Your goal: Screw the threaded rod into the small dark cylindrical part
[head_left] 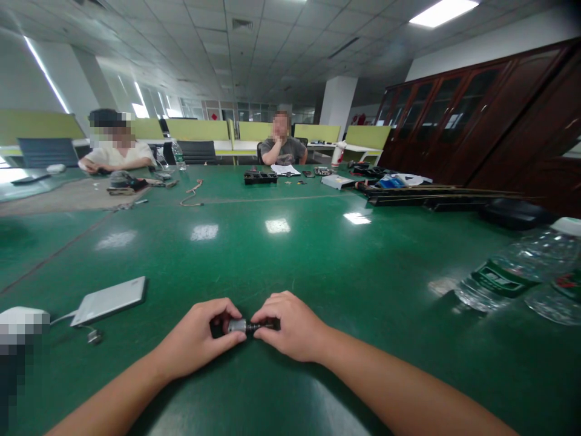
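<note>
Low over the green table, a small silver cylinder (236, 326) sits between the thumb and fingers of my left hand (202, 333). A thin, dark, ridged shaft (252, 327) sticks out of its right end. My right hand (293, 327) pinches that shaft between thumb and fingertips, close to my left hand. Both hands are closed on this one piece, which lies roughly level. My fingers cover much of it, so its exact kind cannot be made out.
On the left a silver flat device (109, 301) with a cable lies near a small metal piece (94, 336). Clear plastic bottles (503, 275) are at the right. Black rails (408, 197) and a black tray (260, 177) lie farther back. Two people sit across the green table (318, 254).
</note>
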